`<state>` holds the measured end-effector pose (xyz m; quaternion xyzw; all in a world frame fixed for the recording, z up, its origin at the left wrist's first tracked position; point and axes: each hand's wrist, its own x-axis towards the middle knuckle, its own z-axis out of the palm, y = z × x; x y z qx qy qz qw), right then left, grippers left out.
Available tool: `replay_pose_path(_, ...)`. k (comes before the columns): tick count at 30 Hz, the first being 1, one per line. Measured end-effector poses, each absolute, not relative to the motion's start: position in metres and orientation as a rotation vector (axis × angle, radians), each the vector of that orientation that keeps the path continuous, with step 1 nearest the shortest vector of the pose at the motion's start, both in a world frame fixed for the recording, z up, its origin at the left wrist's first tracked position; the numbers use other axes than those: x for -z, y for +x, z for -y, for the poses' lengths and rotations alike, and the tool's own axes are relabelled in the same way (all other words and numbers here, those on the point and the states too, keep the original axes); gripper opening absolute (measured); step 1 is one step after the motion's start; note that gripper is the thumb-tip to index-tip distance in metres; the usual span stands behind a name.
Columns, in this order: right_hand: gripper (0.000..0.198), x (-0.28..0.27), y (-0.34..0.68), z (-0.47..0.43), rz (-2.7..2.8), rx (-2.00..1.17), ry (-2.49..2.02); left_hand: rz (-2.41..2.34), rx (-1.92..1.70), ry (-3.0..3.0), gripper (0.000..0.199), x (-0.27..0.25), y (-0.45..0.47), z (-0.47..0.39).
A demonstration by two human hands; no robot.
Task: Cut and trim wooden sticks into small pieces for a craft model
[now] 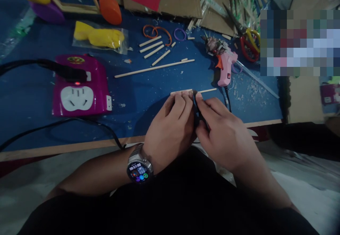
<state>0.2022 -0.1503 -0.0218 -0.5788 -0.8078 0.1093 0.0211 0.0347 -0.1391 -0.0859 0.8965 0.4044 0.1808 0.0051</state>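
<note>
My left hand, with a watch on its wrist, is closed over thin wooden sticks and presses them near the table's front edge. One stick shows just past its fingertips, and a thinner stick end sticks out to the right. In my right hand the fingers are wrapped round a slim dark tool. Its tip touches or nearly touches the sticks between my hands. Most of the tool is hidden, so its kind cannot be made out.
Beyond my hands lie a long stick and several short cut sticks. A pink glue gun and scissors are at right. On the left stands a purple power socket with cables. A bagged yellow balloon lies behind.
</note>
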Motion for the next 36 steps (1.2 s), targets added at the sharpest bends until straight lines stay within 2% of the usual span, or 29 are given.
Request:
replay_pose_path(20,0.064,0.027,0.211,0.164,2.481,-0.322,-1.765,-1.291,-0.501,2.834,0.065,0.085,0.037,0.141)
replay_pose_path(25,0.065,0.026,0.224,0.167,2.357,-0.292,-1.718,-1.295,-0.452,2.833,0.082,0.083,0.035,0.139)
replay_pose_path(29,0.071,0.028,0.237,0.153,2.242,-0.135,-1.712,-1.291,-0.457,2.767,0.082,0.083,0.034,0.139)
replay_pose_path(31,0.063,0.028,0.241,0.141,2.245,-0.128,-1.701,-1.293,-0.463,2.744,0.084,0.083,0.033,0.140)
replay_pose_path(34,0.036,0.027,0.241,0.121,2.256,-0.199,-1.662,-1.311,-0.454,2.726,0.085,0.082,0.033,0.141)
replay_pose_path(36,0.024,0.027,0.238,0.110,2.242,-0.254,-1.636,-1.327,-0.452,2.729,0.085,0.081,0.034,0.141)
